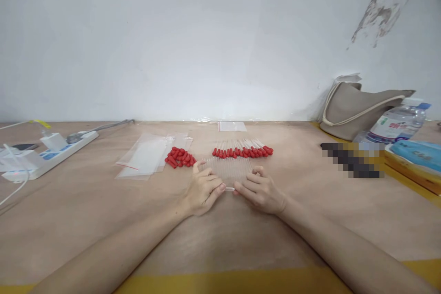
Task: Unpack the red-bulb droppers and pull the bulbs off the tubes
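My left hand (205, 189) and my right hand (259, 190) rest on the brown table (220, 234), fingertips pinched on the two ends of one clear glass tube (230, 188). Just beyond my fingers lies a row of several bare clear glass tubes (229, 168). Farther back lies a row of tubes fitted with red rubber caps (244, 151). A loose heap of red rubber caps (179, 157) sits to the left of the tubes, near my left thumb.
Clear zip bags (146, 158) lie left of the caps, another small bag (232, 126) by the wall. A white power strip (48, 154) with chargers sits far left. At right are a beige bag (354, 108), a water bottle (396, 125) and a yellow-edged box (413, 165).
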Available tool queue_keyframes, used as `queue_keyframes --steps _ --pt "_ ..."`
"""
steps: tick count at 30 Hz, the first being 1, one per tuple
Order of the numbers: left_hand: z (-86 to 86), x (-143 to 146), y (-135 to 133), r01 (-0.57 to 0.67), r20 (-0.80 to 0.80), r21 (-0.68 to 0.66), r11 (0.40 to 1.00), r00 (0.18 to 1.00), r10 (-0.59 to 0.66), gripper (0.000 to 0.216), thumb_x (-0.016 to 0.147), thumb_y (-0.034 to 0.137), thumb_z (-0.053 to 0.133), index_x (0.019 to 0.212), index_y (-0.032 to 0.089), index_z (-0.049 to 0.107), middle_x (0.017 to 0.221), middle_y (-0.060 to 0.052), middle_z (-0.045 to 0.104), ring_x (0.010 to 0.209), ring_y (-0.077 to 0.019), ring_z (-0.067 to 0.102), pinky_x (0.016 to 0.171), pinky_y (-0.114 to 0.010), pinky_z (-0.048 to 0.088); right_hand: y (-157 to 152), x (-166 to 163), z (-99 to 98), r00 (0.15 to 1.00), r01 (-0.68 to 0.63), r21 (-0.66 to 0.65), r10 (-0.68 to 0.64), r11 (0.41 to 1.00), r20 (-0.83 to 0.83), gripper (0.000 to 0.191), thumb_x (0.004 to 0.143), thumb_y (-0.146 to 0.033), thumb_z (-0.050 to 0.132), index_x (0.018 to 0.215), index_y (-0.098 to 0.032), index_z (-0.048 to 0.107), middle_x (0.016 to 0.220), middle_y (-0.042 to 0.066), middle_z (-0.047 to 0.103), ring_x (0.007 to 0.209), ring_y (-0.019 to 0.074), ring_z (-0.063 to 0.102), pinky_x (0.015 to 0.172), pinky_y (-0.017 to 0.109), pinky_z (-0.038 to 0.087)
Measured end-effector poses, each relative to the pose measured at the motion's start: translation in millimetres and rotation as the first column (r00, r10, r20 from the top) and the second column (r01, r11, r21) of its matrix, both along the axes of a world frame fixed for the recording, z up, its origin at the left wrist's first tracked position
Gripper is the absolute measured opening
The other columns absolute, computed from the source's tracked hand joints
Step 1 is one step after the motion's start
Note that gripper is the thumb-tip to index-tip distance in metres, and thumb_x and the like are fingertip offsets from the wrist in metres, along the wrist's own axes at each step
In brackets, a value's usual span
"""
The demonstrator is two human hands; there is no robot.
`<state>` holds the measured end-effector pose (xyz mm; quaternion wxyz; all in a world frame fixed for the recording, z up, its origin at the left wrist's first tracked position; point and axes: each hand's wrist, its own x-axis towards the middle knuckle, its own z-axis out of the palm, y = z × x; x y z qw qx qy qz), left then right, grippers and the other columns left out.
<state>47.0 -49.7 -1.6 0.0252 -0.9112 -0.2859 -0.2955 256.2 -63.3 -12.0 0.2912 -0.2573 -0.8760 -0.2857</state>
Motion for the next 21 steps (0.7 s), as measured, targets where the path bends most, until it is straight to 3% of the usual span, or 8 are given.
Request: queue_keyframes --steps 7,10,13,15,17,19,21 --pt "-0.7 -7.3 1.9 0.057 0.028 -0.013 0.998 0.998 -0.056 0.034 0.086 0.022 0.03 0.055 0.017 0.043 0.051 0.002 0.049 0.059 -0.013 0.044 0.087 -0.04 0.027 -5.9 13.3 3.7 0.997 0.051 0.081 -0.056 0.995 0.05 0.018 0.088 -0.022 0.041 0.09 -0.027 0.059 0.054 -0.007 0.053 0.055 0.0073 0.043 0.064 0.029 0.023" --pt "-1.4 -17.4 4.2 -0.03 0.084 -0.028 0.999 0.996 0.032 0.035 0.087 0.023 0.027 0.055 0.018 0.041 0.05 0.001 0.047 0.054 -0.0131 0.042 0.079 -0.038 0.031 -2.5 24.5 3.7 0.99 0.123 0.051 -0.119 0.991 -0.08 0.017 0.087 -0.023 0.044 0.088 -0.025 0.061 0.052 -0.006 0.054 0.055 0.0081 0.044 0.066 0.029 0.023" --pt "4.7 -27.7 9.5 -0.137 0.139 -0.07 0.988 0.979 0.146 0.031 0.087 0.025 0.025 0.066 0.018 0.047 0.06 0.0 0.052 0.058 -0.0146 0.046 0.073 -0.036 0.032 5.5 30.6 2.3 0.914 0.272 -0.119 -0.295 0.955 -0.277 0.019 0.086 -0.027 0.045 0.088 -0.021 0.063 0.061 -0.002 0.061 0.06 0.0095 0.049 0.069 0.029 0.024" --pt "12.9 -36.6 18.4 -0.236 0.178 -0.131 0.963 0.95 0.257 0.027 0.086 0.026 0.025 0.077 0.019 0.05 0.069 -0.001 0.057 0.065 -0.0163 0.051 0.073 -0.035 0.034 11.0 31.7 0.3 0.831 0.362 -0.286 -0.446 0.887 -0.332 0.024 0.087 -0.026 0.041 0.091 -0.02 0.063 0.074 0.002 0.066 0.068 0.0112 0.054 0.07 0.028 0.025" --pt "21.5 -51.0 33.5 -0.375 0.208 -0.22 0.901 0.884 0.418 0.023 0.085 0.027 0.029 0.09 0.019 0.049 0.074 -0.001 0.059 0.071 -0.0174 0.055 0.073 -0.033 0.036 15.2 32.6 -2.1 0.753 0.433 -0.441 -0.584 0.786 -0.304 0.027 0.087 -0.024 0.037 0.095 -0.019 0.062 0.087 0.004 0.067 0.078 0.0137 0.058 0.071 0.028 0.026" --pt "26.7 -72.2 53.1 -0.549 0.216 -0.296 0.782 0.759 0.615 0.029 0.081 0.031 0.037 0.107 0.02 0.042 0.068 0.001 0.057 0.066 -0.0185 0.055 0.065 -0.03 0.039 18.1 34.1 -4.0 0.684 0.498 -0.554 -0.695 0.667 -0.222 0.028 0.085 -0.024 0.036 0.097 -0.02 0.061 0.089 0.004 0.067 0.081 0.0162 0.059 0.071 0.028 0.026" --pt "26.7 -96.5 73.0 -0.685 0.174 -0.349 0.639 0.623 0.763 0.035 0.077 0.035 0.044 0.109 0.019 0.04 0.071 0.0 0.058 0.064 -0.0194 0.056 0.06 -0.029 0.039 20.0 35.3 -4.8 0.632 0.555 -0.616 -0.764 0.56 -0.126 0.029 0.085 -0.026 0.036 0.098 -0.022 0.061 0.083 0.003 0.068 0.078 0.0178 0.061 0.071 0.03 0.027"
